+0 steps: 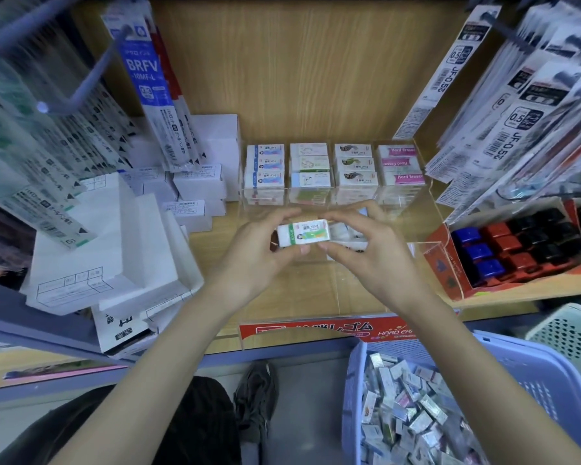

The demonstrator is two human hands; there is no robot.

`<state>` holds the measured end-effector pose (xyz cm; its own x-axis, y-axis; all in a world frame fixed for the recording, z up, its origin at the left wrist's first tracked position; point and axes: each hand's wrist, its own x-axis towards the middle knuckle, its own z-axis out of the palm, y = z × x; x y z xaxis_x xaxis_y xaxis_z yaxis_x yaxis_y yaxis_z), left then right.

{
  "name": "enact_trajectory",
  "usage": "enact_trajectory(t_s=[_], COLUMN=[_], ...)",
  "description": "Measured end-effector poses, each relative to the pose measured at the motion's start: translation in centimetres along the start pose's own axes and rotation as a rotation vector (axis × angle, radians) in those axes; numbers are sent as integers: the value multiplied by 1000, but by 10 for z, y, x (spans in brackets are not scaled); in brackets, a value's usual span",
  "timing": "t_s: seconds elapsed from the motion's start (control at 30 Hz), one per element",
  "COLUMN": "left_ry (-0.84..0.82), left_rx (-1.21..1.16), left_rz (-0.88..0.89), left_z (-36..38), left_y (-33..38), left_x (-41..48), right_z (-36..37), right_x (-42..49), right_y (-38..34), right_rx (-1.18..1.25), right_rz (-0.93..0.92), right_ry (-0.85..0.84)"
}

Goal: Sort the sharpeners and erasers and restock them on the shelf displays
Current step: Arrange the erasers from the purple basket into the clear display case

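While a basket (534, 380) of loose wrapped erasers (406, 407) sits at the near right, a person's left hand (249, 260) and right hand (376, 256) pinch a green-banded eraser (304, 233), one hand at each end. Thumbs are on its near edge and fingers on its far edge, and it is held over the middle of a clear tray (316, 290) on the shelf. Trouble looks likeliest at the handover: once one hand lets go, the slick sleeve could slip and land in the tray's bare near half, short of its row. The tray's clear walls are hard to see, so knuckles may catch the front lip or the sides. Open room lies straight ahead, between white boxes (114, 246) stacked close on the left and a red carton (450, 286) of sharpeners (503, 243) on the right. Farther back, four rows (332, 169) of stacked erasers stand side by side; a shove could topple a stack, and the green band could be filed in the wrong row. Hanging packs (517, 129) crowd in from both sides.
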<state>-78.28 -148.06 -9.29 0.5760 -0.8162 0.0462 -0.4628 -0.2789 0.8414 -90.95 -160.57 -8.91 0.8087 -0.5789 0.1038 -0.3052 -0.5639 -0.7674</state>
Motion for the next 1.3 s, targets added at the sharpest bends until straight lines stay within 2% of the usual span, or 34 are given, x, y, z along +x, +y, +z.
enact_trajectory(t_s=[0.13, 0.2, 0.37, 0.43, 0.57, 0.67, 0.83, 0.9, 0.97, 1.03, 1.2, 1.3], left_ry=[271, 303, 279, 243, -70, -175, -173, -168, -167, -146, -96, -114], left_rx=[142, 116, 123, 44, -155, -211, -354, -469, -578, -640, -645, -643], left_rz=[-125, -181, -180, -141, -30, -50, -136, -195, -245, -254, -242, -278], left_z=[0, -2, 3, 3, 10, 19, 21, 19, 19, 17, 14, 16], left_y=[-3, -5, 0, 4, 20, 24, 19, 17, 16, 16, 16, 14], left_x=[7, 10, 9, 8, 2, -1, 0, 1, 1, 2, 3, 4], right_z=[-12, -13, -11, -13, -17, -18, -4, -2, -2, -4, -2, 6], right_x=[16, 28, 41, 30, -1, -15, -17, -14, -11, -9, -6, -6], right_y=[9, 11, 7, 4, -3, -10, -5, -1, 4, 6, 9, 7], right_rx=[-128, -91, -146, -59, 243, 401, 635, 887, 1098, 1128, 1022, 1110], right_rz=[66, 116, 146, 107, 37, 64, 168, 255, 260, 210, 140, 159], right_ry=[68, 61, -49, -31, 25, -13, -32, -94, -143, -168, -140, -127])
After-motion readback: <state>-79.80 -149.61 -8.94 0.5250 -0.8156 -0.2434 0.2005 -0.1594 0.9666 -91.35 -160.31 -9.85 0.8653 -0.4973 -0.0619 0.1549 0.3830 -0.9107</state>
